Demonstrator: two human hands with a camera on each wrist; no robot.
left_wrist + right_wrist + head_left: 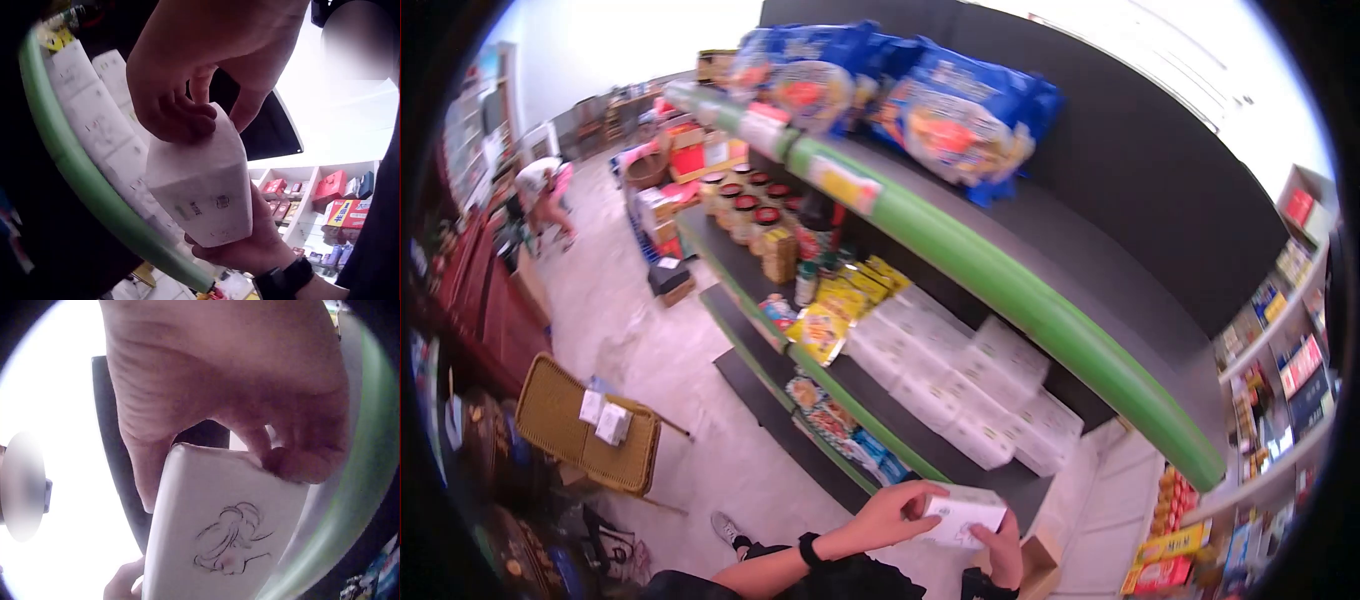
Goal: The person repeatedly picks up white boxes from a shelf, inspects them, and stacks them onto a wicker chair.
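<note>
Low in the head view both hands hold one white box (962, 517) in front of the shelf unit. My left hand (895, 515) grips its near end, fingers curled over the top edge. My right hand (1005, 550) grips it from below and the side. In the left wrist view the left hand (175, 81) pinches the top of the box (200, 181) while the right hand (250, 244) cups it underneath. The right wrist view shows the right hand (250, 394) pinching the box (225, 537), which bears a line drawing.
Green-edged shelves (1000, 280) run back on the right, with stacked white boxes (960, 390), yellow packets (840, 300), jars (745, 205) and blue bags (940, 110) on top. A wicker chair (585, 425) stands on the floor at left. A person (540, 190) bends far back.
</note>
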